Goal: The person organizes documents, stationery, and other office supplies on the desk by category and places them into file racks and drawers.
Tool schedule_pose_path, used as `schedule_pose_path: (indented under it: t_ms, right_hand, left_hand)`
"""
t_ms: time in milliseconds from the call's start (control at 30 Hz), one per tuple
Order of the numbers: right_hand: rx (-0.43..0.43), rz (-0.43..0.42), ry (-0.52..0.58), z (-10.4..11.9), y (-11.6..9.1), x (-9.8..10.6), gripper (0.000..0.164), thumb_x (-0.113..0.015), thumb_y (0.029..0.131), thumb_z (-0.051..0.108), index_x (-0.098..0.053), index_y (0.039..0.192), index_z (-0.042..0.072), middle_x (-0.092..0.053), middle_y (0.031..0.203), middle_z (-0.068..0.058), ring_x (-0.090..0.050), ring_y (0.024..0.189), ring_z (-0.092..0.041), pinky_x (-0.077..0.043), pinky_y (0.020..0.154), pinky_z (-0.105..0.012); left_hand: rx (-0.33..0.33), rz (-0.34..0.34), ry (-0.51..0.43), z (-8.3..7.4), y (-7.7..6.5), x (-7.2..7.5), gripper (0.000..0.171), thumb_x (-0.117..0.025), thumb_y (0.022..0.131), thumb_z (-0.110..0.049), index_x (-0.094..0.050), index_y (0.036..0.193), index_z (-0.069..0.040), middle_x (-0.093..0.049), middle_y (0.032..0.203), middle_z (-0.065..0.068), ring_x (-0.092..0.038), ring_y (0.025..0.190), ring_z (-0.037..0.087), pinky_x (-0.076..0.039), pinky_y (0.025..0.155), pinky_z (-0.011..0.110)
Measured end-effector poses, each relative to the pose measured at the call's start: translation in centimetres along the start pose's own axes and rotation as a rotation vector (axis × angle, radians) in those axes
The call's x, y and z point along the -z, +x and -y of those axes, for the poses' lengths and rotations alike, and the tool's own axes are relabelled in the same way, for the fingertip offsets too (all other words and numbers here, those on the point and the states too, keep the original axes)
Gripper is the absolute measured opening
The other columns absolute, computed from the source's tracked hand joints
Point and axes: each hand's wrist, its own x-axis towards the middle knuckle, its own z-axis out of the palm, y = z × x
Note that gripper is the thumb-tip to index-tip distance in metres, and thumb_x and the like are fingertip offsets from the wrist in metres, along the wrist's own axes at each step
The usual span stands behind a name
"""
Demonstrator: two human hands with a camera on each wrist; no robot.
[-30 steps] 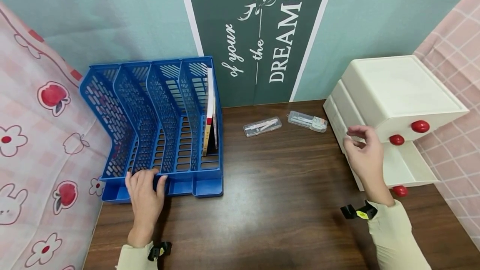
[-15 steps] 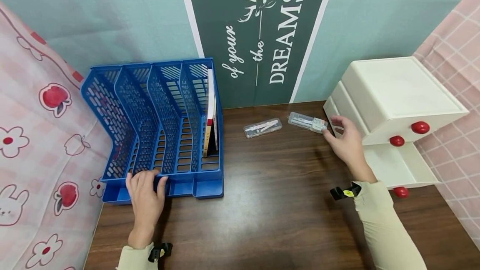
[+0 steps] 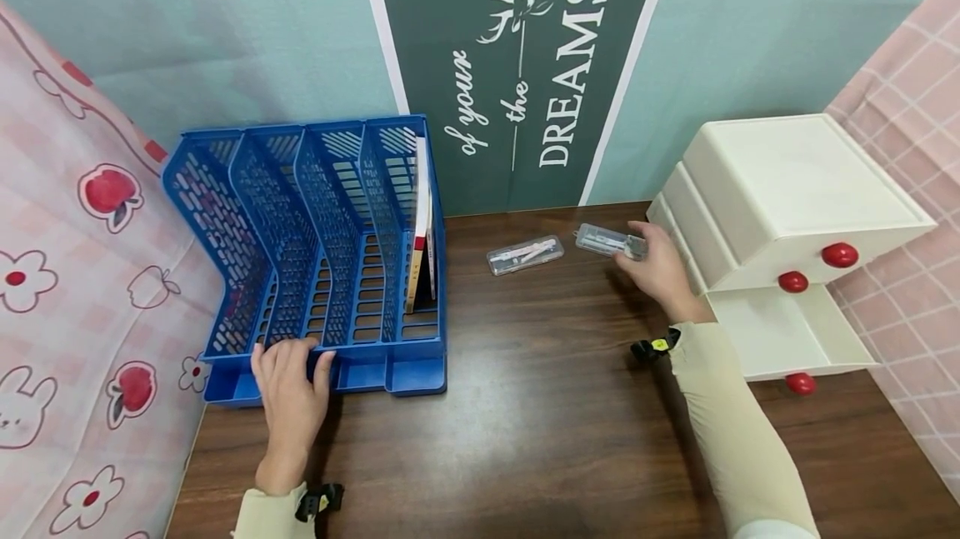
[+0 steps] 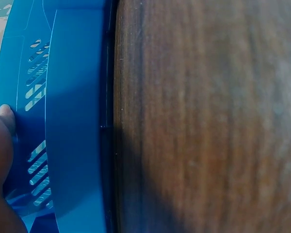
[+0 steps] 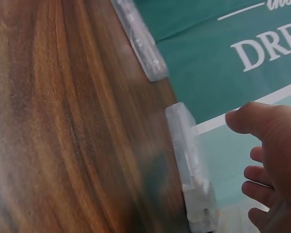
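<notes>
My left hand (image 3: 288, 397) grips the front rim of a blue file rack (image 3: 416, 349), its fingers over the edge; the left wrist view shows the thumb (image 4: 6, 115) against the blue plastic. My right hand (image 3: 658, 266) reaches over the right end of a clear plastic case (image 3: 600, 239) holding slim metal pieces. In the right wrist view, the thumb and loosely bent fingers stand apart from this case (image 5: 186, 145). Left of it lies another clear case (image 3: 525, 255), with what looks like a drawing compass inside.
Thin books (image 3: 417, 247) stand in the rack's rightmost slot. At the right is a white drawer unit (image 3: 810, 177) with red knobs, its lower drawer (image 3: 787, 326) pulled out. A printed cloth (image 3: 517, 106) hangs behind the brown wooden table (image 3: 517, 439).
My right hand has moved left from beside the drawer unit to the right end of the nearer clear case. My left hand and the rack have stayed in place.
</notes>
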Motion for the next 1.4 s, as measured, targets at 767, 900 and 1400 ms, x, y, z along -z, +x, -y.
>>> schedule_pose_path:
  t_ms: [767, 900, 1400]
  right_hand:
    - [-0.043, 0.083, -0.210, -1.5, 2.0, -3.1, 0.059, -0.074, 0.092, 0.021, -0.051, 0.142, -0.002, -0.050, 0.134, -0.032, -0.046, 0.121, -0.050, -0.031, 0.101, -0.067]
    - [-0.059, 0.092, -0.220, -1.3, 2.0, -3.1, 0.055, -0.072, 0.095, 0.019, -0.052, 0.143, 0.000, -0.049, 0.135, -0.031, -0.045, 0.122, -0.050, -0.030, 0.102, -0.067]
    - [-0.026, 0.132, -0.275, -1.5, 2.0, -2.5, 0.053, -0.076, 0.091, 0.021, -0.058, 0.136, -0.001, -0.057, 0.132, -0.029, -0.050, 0.120, -0.049, -0.039, 0.095, -0.066]
  left_hand:
    - [0.015, 0.019, 0.005, -0.1, 0.1, 0.1, 0.024, -0.077, 0.086, -0.004, -0.064, 0.104, 0.004, -0.064, 0.099, 0.024, -0.049, 0.106, 0.046, -0.013, 0.116, 0.065]
    - [0.018, 0.020, 0.006, 0.0, 0.0, 0.1, 0.023, -0.077, 0.086, -0.004, -0.064, 0.104, 0.005, -0.063, 0.098, 0.024, -0.049, 0.106, 0.046, -0.013, 0.116, 0.064]
    - [0.021, 0.022, 0.010, 0.1, 0.0, 0.0, 0.023, -0.077, 0.086, -0.004, -0.064, 0.103, 0.004, -0.063, 0.098, 0.024, -0.049, 0.106, 0.045, -0.013, 0.117, 0.064]
